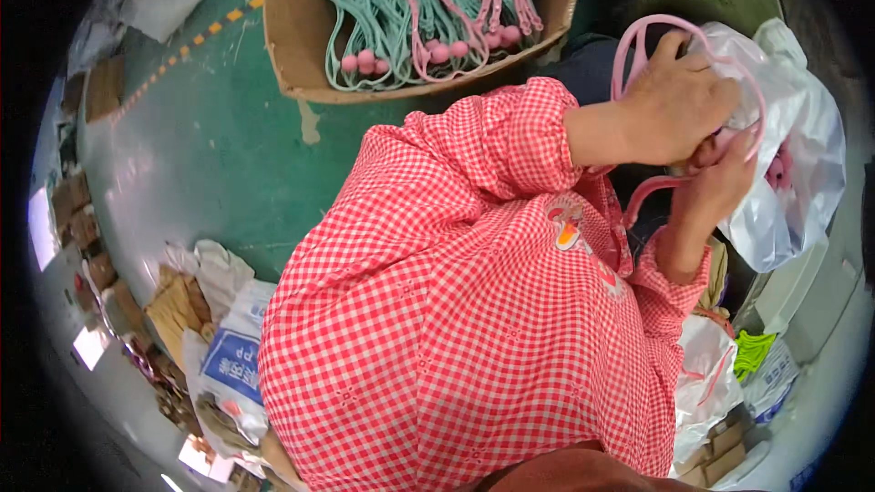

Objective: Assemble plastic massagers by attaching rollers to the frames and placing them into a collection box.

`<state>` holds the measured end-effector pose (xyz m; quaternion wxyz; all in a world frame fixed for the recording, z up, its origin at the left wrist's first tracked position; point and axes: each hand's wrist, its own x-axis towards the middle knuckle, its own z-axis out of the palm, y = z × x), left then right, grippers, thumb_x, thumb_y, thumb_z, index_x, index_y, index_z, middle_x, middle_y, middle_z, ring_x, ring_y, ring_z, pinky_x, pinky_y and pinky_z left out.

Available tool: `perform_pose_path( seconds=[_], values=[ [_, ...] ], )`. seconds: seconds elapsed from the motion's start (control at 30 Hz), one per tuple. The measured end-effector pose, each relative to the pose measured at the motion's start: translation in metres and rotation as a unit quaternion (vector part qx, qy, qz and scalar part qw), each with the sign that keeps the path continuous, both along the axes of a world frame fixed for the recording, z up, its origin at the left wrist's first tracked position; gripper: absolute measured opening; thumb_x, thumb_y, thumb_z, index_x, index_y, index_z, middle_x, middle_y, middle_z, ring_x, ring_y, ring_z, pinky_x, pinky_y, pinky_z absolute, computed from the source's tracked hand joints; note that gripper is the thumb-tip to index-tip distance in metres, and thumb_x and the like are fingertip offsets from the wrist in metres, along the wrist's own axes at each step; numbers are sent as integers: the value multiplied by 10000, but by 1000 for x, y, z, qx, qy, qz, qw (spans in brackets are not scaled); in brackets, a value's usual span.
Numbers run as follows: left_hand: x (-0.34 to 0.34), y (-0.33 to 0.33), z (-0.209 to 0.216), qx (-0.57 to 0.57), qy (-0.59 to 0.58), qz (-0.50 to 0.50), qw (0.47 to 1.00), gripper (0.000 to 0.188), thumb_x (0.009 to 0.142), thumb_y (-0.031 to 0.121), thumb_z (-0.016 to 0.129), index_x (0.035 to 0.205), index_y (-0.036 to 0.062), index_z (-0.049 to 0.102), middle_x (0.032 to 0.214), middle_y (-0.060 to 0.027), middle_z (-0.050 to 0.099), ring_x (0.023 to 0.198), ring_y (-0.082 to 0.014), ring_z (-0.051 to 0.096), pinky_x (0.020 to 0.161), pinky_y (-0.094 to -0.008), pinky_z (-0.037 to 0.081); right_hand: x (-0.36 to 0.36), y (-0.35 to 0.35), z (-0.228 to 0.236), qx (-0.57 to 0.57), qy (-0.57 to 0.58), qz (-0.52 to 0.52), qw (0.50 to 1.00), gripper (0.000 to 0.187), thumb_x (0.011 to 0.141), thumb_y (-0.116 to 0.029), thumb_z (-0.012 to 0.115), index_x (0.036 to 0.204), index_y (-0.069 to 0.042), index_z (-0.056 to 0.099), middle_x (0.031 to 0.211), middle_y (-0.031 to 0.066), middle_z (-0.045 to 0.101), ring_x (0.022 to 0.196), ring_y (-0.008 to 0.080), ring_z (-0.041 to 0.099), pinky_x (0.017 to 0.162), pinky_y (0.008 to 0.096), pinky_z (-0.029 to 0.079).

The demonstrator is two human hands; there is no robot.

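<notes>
Both hands meet at the right, over a shiny white plastic bag (811, 200). A pink looped strap (621, 59) is between them; it arches above my left hand and one end hangs below toward my apron. My left hand (679, 105) is closed with bent fingers on the strap, back of the hand up. Just below it, the fingers of my right hand (725, 184) pinch the same strap. Where the two hands meet, the fingertips are partly hidden. Inside the bag, more pink pieces (779, 167) show through the opening.
Ahead stands a cardboard box (287, 50) holding teal straps (387, 23) and pink straps with pink balls (447, 53). Printed sacks (239, 360) lie at the left. Bright green cords (753, 353) and another white bag (704, 383) are at the lower right.
</notes>
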<state>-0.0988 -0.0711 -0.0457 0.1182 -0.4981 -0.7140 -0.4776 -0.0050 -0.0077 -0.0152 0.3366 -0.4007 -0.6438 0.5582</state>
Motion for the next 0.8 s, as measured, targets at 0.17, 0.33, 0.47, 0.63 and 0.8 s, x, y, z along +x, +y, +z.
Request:
perform_pose_path(
  seconds=[0.17,0.33,0.47,0.63,0.8],
  values=[
    [-4,-21,11,202,-63,104,972,492,661,254,737,1083,96,539,1145,-140,493,1115,-348,461,962,-487,315,-18,35,19,-90,146,79,982,421,1028,-338,359,705,-83,444,584,4,419,507,102,400,458,254,317],
    [-37,-46,21,266,-143,87,949,552,686,292,767,1131,104,499,1144,-155,460,1095,-354,440,935,-451,316,-58,-9,33,-54,219,102,969,360,1002,-300,371,726,-77,428,541,10,371,463,100,342,462,240,287],
    [-69,-75,48,347,-42,76,934,590,698,327,783,1142,64,497,1132,-141,474,1055,-317,464,934,-431,337,-88,-51,50,68,274,45,958,262,1016,-276,431,1034,-19,476,588,47,447,473,105,387,444,238,318],
    [-82,-101,18,284,-229,115,924,512,832,210,713,1222,42,428,1061,-85,500,981,-180,493,851,-331,410,-106,-34,63,-69,324,293,897,294,1021,-334,444,947,-50,463,650,18,401,498,88,328,451,223,257],
    [-75,-132,-42,242,-514,15,822,299,944,138,547,1201,40,430,821,-28,527,684,-91,502,624,-231,431,-143,-15,12,-163,173,283,929,308,1016,-363,456,1063,-63,508,831,21,526,662,90,463,594,228,383]
  ],
)
